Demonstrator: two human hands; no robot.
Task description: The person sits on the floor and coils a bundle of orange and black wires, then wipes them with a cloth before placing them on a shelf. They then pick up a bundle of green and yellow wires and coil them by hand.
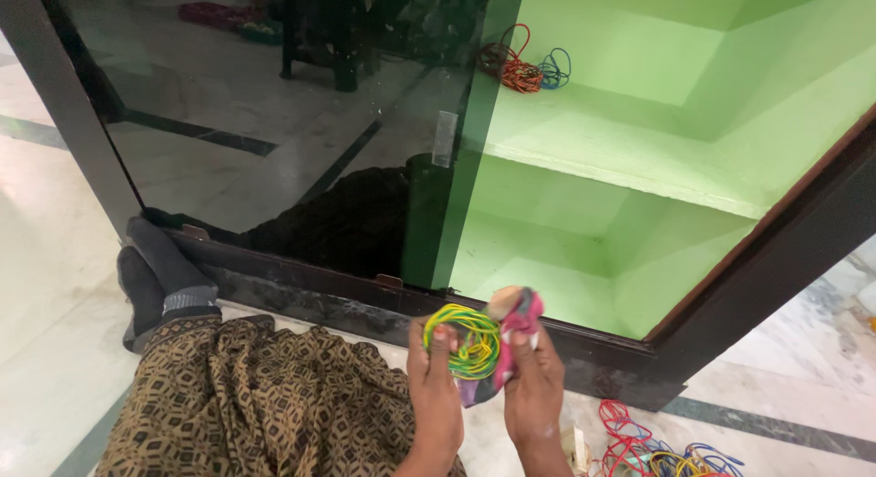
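Observation:
My left hand (436, 386) and my right hand (534, 386) are raised together in front of the open green shelf. Both grip a small bundle: a coil of yellow and green wire (465, 335) against a pink patterned cloth pouch (517, 311). My left thumb presses on the wire coil. My right fingers pinch the pouch's side. The pouch's lower part is hidden between my hands.
Green wall shelves (630, 157) stand behind a dark glass sliding door (274, 103); tangled red and blue wires (520, 68) lie on the upper shelf. More red, blue and yellow wires (657, 445) lie on the marble floor at right. My brown patterned skirt (265, 395) and grey-socked feet (155, 276) lie at left.

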